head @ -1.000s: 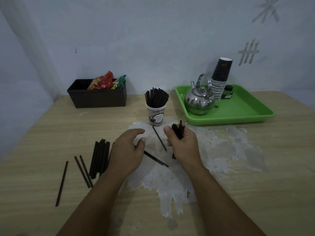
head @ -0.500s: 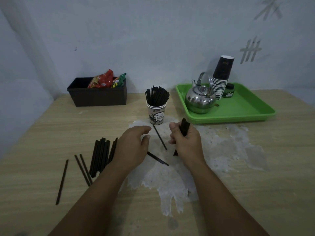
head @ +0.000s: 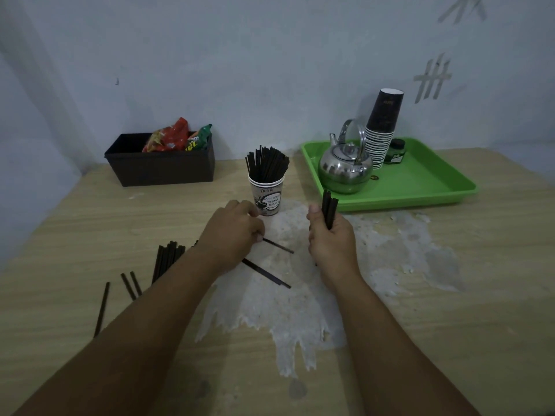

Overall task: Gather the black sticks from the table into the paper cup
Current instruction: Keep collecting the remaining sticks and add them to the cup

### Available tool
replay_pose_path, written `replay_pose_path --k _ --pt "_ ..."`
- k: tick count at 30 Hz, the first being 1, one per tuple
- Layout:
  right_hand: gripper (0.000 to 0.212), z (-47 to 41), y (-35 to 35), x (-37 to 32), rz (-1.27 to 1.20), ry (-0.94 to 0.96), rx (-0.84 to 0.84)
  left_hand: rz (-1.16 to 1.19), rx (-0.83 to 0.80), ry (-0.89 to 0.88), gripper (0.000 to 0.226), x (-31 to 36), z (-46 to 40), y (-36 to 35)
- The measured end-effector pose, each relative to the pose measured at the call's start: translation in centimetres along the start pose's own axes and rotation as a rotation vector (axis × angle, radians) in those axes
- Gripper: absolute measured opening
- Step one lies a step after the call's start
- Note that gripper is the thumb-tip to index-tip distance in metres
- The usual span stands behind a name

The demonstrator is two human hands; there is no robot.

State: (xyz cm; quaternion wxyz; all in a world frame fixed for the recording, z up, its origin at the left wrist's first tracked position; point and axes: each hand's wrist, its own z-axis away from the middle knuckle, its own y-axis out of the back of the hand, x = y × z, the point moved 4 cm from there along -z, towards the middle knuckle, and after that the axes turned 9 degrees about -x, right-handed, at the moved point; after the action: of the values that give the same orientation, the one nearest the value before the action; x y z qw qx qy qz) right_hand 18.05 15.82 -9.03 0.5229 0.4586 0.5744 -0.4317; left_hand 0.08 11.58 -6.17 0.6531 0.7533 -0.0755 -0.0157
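Note:
A printed paper cup [head: 266, 196] stands mid-table, packed with upright black sticks [head: 266, 163]. My right hand [head: 330, 238] grips a small bundle of black sticks [head: 329, 210], held upright just right of the cup. My left hand [head: 231, 232] lies palm down in front of the cup, its fingertips pinching one end of a single black stick [head: 277, 246] that lies on the table. Another loose stick [head: 265, 273] lies just nearer to me. A pile of sticks [head: 166, 259] and three separate ones [head: 102, 307] lie to the left, partly hidden by my left forearm.
A black bin [head: 159, 166] with snack packets stands at the back left. A green tray [head: 420, 187] at the back right carries a steel kettle [head: 344, 166], a stack of paper cups [head: 381, 130] and a small dark jar [head: 397, 151]. A white worn patch [head: 285, 310] covers the table's middle.
My right hand rose and moved right, lifting its bundle upright. My left hand reached forward towards the cup and took hold of the end of the single stick.

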Motion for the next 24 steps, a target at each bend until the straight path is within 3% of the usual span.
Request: replay_pose_path --k 11,14,19,24 --pt "0.051 0.2 0.0 0.0 -0.036 -0.013 0.005 0.232 -0.119 -0.058 0.016 -0.7 4.5 -0.1" --pt "0.049 0.3 -0.1 -0.2 -0.036 -0.009 -0.003 0.196 -0.129 -0.111 0.021 -0.5 5.8 0.2" --pt "0.025 0.8 -0.2 -1.2 -0.02 0.09 0.0 0.149 -0.06 -0.083 0.01 0.2 6.9 0.1" --pt "0.03 1.2 -0.2 -1.4 0.077 0.086 0.025 -0.081 -0.016 -0.068 0.008 1.1 7.2 -1.2"
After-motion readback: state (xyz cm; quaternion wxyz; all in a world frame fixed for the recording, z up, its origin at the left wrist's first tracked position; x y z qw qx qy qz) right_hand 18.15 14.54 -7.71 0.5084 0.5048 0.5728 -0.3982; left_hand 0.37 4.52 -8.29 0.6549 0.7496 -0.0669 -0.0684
